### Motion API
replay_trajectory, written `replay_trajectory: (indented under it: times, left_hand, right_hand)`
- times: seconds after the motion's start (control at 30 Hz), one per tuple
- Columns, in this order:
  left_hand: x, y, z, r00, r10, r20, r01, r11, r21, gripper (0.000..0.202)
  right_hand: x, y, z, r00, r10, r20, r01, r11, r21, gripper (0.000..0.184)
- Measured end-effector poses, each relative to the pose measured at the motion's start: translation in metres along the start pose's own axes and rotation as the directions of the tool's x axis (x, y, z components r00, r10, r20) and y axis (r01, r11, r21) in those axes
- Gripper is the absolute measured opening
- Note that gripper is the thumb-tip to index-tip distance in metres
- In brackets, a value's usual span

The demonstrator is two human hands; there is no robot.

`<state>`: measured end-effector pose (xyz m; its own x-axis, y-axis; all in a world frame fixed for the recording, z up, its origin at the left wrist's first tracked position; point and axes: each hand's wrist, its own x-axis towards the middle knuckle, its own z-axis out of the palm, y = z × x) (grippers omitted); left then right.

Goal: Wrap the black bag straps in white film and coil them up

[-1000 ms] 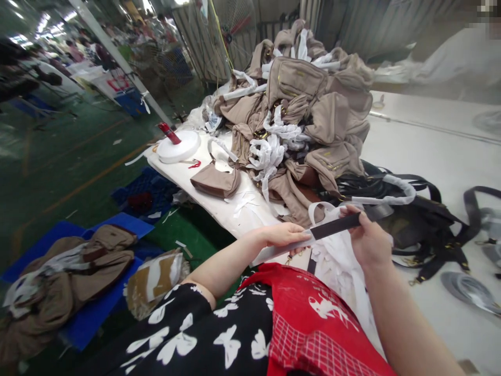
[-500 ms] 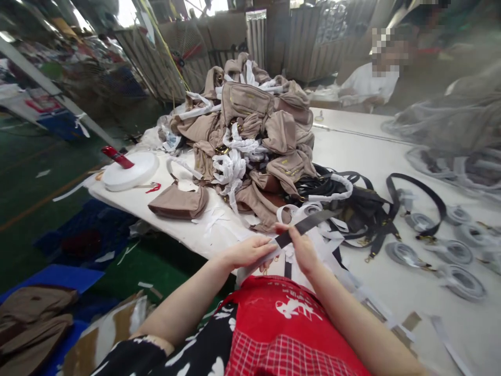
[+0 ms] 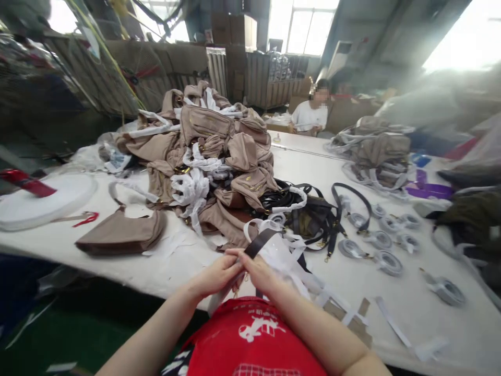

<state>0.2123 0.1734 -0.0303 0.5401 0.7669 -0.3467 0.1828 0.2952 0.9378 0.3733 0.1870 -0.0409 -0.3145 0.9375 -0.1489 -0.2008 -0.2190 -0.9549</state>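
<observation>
My left hand (image 3: 213, 275) and my right hand (image 3: 261, 272) meet at the near edge of the white table (image 3: 391, 284), fingers pinched together on a dark brown strap (image 3: 259, 243) partly wound in white paper wrap (image 3: 287, 261). The strap runs up and away to the right from my fingers. Just beyond it lies a heap of tan bags (image 3: 207, 156) with white-wrapped handles. A single tan bag (image 3: 121, 235) lies flat to the left of my hands.
A white tape roll (image 3: 43, 201) with a red-handled tool (image 3: 25, 183) sits far left. Black straps (image 3: 313, 214) and several coiled wrapped straps (image 3: 387, 261) lie to the right. Paper scraps (image 3: 395, 326) litter the near right. A seated person (image 3: 311, 115) works at the far end beside another bag pile (image 3: 378, 151).
My head has turned right, bringing the far end of the table into view. My hands have drawn closer together along the strap until they nearly touch.
</observation>
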Motion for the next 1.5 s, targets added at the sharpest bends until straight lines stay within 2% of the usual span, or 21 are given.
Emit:
replay_trajectory:
  times: [0.07, 0.17, 0.23, 0.3, 0.4, 0.47, 0.57, 0.67, 0.73, 0.9, 0.97, 1.03, 1.13, 1.2, 1.3, 1.37, 1.43, 1.5]
  left_hand:
    - [-0.001, -0.001, 0.002, 1.0, -0.016, -0.02, 0.016, 1.0, 0.022, 0.06]
    - [-0.004, -0.004, -0.001, 0.996, -0.086, -0.029, 0.087, 0.996, 0.013, 0.063]
    - [-0.002, -0.004, -0.003, 0.993, -0.111, -0.033, 0.11, 0.994, -0.013, 0.068]
    - [0.002, 0.001, -0.002, 0.993, -0.107, -0.051, 0.106, 0.994, -0.03, 0.07]
    - [0.006, 0.011, 0.002, 0.99, -0.065, -0.121, 0.062, 0.998, -0.032, 0.07]
    - [0.005, 0.015, 0.004, 0.988, -0.044, -0.148, 0.041, 0.999, -0.026, 0.07]
    - [0.001, 0.013, 0.004, 0.993, -0.063, -0.099, 0.061, 0.998, -0.03, 0.07]
    - [-0.001, 0.012, 0.003, 0.995, -0.071, -0.063, 0.068, 0.997, -0.04, 0.071]
    - [0.001, 0.014, 0.002, 0.995, -0.044, -0.085, 0.04, 0.998, -0.044, 0.07]
    - [0.007, 0.017, 0.002, 0.981, 0.016, -0.195, -0.025, 0.999, -0.039, 0.068]
    - [0.005, 0.012, 0.002, 0.986, -0.005, -0.169, -0.001, 0.999, -0.033, 0.067]
    - [0.002, 0.008, 0.002, 0.993, -0.028, -0.112, 0.025, 0.999, -0.022, 0.067]
    - [0.003, 0.007, 0.003, 0.998, -0.011, -0.068, 0.009, 1.0, -0.025, 0.066]
    - [0.005, 0.013, 0.003, 0.997, 0.026, -0.079, -0.029, 0.999, -0.046, 0.062]
    - [0.008, 0.021, 0.005, 0.989, 0.089, -0.119, -0.095, 0.995, -0.043, 0.055]
    - [0.007, 0.021, 0.006, 0.987, 0.108, -0.121, -0.113, 0.993, -0.041, 0.055]
    - [0.006, 0.017, 0.006, 0.992, 0.088, -0.086, -0.095, 0.993, -0.072, 0.057]
    - [0.005, 0.014, 0.004, 0.996, 0.062, -0.068, -0.068, 0.994, -0.082, 0.062]
  right_hand:
    - [0.004, -0.003, -0.004, 1.0, -0.01, -0.024, 0.011, 0.999, 0.037, 0.062]
    - [0.021, -0.014, -0.032, 0.977, -0.074, -0.202, 0.09, 0.994, 0.067, 0.061]
    - [0.027, -0.019, -0.044, 0.96, -0.106, -0.258, 0.125, 0.991, 0.057, 0.066]
    - [0.025, -0.018, -0.04, 0.967, -0.111, -0.229, 0.125, 0.991, 0.046, 0.066]
    - [0.015, -0.008, -0.016, 0.995, -0.084, -0.062, 0.085, 0.996, 0.019, 0.059]
    - [0.011, -0.007, -0.008, 0.997, -0.076, -0.013, 0.076, 0.995, 0.063, 0.054]
    - [0.02, -0.02, -0.024, 0.983, -0.102, -0.154, 0.128, 0.976, 0.174, 0.058]
    - [0.033, -0.034, -0.043, 0.952, -0.143, -0.269, 0.191, 0.969, 0.159, 0.06]
    - [0.033, -0.034, -0.038, 0.953, -0.165, -0.256, 0.201, 0.972, 0.122, 0.058]
    - [0.013, -0.026, -0.004, 0.983, -0.157, -0.094, 0.164, 0.984, 0.071, 0.043]
    - [0.013, -0.035, -0.007, 0.981, -0.163, -0.105, 0.177, 0.975, 0.136, 0.043]
    - [0.019, -0.049, -0.021, 0.966, -0.176, -0.189, 0.213, 0.958, 0.193, 0.048]
    - [0.03, -0.062, -0.037, 0.948, -0.181, -0.263, 0.231, 0.957, 0.177, 0.053]
    - [0.031, -0.059, -0.031, 0.959, -0.164, -0.23, 0.203, 0.966, 0.159, 0.056]
    - [0.02, -0.042, -0.007, 0.987, -0.104, -0.122, 0.119, 0.985, 0.124, 0.057]
    - [0.009, -0.034, 0.003, 0.995, -0.071, -0.064, 0.076, 0.993, 0.085, 0.054]
    - [0.006, -0.033, -0.003, 0.994, -0.083, -0.074, 0.087, 0.995, 0.055, 0.048]
    - [0.013, -0.037, -0.019, 0.978, -0.136, -0.16, 0.147, 0.987, 0.059, 0.042]
